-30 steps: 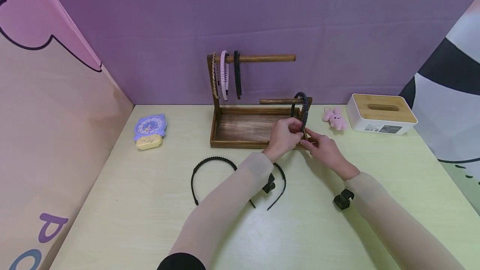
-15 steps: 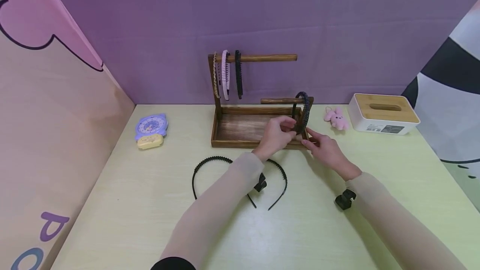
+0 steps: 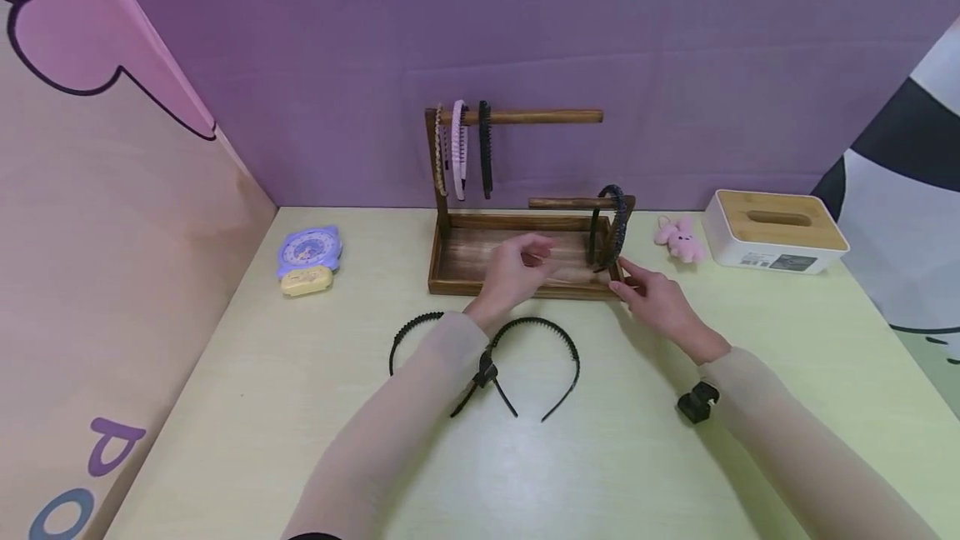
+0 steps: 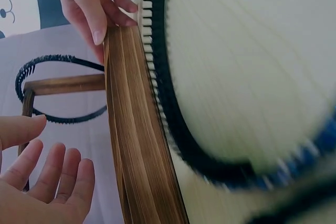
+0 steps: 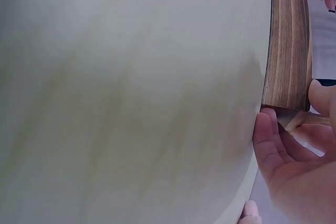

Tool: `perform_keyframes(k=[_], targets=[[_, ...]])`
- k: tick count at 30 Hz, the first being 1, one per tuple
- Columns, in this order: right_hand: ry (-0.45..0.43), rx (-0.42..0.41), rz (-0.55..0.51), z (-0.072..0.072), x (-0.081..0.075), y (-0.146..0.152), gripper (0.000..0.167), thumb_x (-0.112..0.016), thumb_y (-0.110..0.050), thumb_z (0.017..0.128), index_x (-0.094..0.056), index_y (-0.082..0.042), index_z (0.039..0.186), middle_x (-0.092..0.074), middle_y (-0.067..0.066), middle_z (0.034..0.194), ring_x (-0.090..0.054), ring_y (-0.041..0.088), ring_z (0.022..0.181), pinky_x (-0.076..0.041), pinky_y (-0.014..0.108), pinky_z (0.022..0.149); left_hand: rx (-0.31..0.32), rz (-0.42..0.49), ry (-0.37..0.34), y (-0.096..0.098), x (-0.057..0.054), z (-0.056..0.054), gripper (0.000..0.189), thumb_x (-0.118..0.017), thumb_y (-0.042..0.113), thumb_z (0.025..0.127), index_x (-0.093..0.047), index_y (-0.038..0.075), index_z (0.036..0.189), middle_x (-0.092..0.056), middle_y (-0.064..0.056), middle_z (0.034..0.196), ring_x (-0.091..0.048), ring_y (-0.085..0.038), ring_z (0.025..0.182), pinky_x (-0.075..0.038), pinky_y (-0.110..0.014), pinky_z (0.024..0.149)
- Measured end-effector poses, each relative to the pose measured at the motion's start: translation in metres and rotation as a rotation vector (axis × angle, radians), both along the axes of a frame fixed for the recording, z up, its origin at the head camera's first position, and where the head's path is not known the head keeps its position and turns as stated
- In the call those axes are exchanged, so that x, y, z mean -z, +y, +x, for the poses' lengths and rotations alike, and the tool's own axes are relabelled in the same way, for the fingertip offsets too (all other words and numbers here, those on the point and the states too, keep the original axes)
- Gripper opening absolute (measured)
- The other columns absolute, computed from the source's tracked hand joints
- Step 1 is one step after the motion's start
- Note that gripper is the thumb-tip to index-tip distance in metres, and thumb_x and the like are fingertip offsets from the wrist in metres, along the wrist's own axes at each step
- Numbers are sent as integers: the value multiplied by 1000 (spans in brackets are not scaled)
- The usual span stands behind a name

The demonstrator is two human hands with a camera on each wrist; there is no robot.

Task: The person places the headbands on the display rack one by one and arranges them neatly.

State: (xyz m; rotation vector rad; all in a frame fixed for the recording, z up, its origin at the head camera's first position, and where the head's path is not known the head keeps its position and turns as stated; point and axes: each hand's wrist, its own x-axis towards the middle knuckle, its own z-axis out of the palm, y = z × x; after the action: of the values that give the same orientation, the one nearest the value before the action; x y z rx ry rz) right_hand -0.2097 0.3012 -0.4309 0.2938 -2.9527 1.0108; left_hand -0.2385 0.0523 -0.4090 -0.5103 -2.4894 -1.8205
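My left hand [image 3: 512, 275] hovers over the front of a wooden headband stand [image 3: 480, 287], with its fingers loosely spread and nothing held. At the tray's front right corner, my right hand [image 3: 660, 304] grips the wood, thumb on one face and fingers on the other, as the right wrist view shows. Between the hands, a dark braided headband [image 3: 619, 232] hangs from the stand's short lower bar. A black headband [image 3: 485, 152], a lilac headband [image 3: 456, 148] and a tan headband [image 3: 438, 161] hang from the upper bar. Two more black headbands [image 3: 573, 347] lie on the table, one partly covered by my left arm.
A white tissue box [image 3: 780, 242] with a wooden lid and a pink plush toy [image 3: 681, 242] stand right of the stand. To the left lies a blue and yellow clock-like item [image 3: 309, 250]. A purple cloth backdrop [image 3: 337, 73] rises behind the table.
My left hand has let go of the headband on the lower bar and drawn back to the left, its fingers loosening. The right hand keeps its place at the corner.
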Motion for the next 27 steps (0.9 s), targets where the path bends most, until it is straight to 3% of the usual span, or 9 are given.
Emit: perform_keyframes(k=[9,20,27], targets=[[3,-6,3,1,1,1,57,-51,-28,100,-35,5,144,-57,32,117,-63,36,92,-49,35,63,-57,-37,-21,-36,8,4,33,-76,12,83,-67,9,115,-66,-9,108,-63,-16,87,-51,-24,71],[-1,-10,4,0,1,0,57,-51,-28,101,-34,6,144,-57,32,116,-63,35,90,-49,35,61,-68,-50,-30,-69,4,20,32,-77,18,82,-68,8,111,-66,-8,111,-66,-15,86,-53,-26,67],[3,-9,9,-1,1,-1,58,-51,-30,100,-35,6,143,-61,31,110,-64,36,90,-49,35,62,-76,-193,-97,-88,3,35,39,-78,14,80,-67,5,116,-66,-7,109,-62,-16,85,-51,-27,68]])
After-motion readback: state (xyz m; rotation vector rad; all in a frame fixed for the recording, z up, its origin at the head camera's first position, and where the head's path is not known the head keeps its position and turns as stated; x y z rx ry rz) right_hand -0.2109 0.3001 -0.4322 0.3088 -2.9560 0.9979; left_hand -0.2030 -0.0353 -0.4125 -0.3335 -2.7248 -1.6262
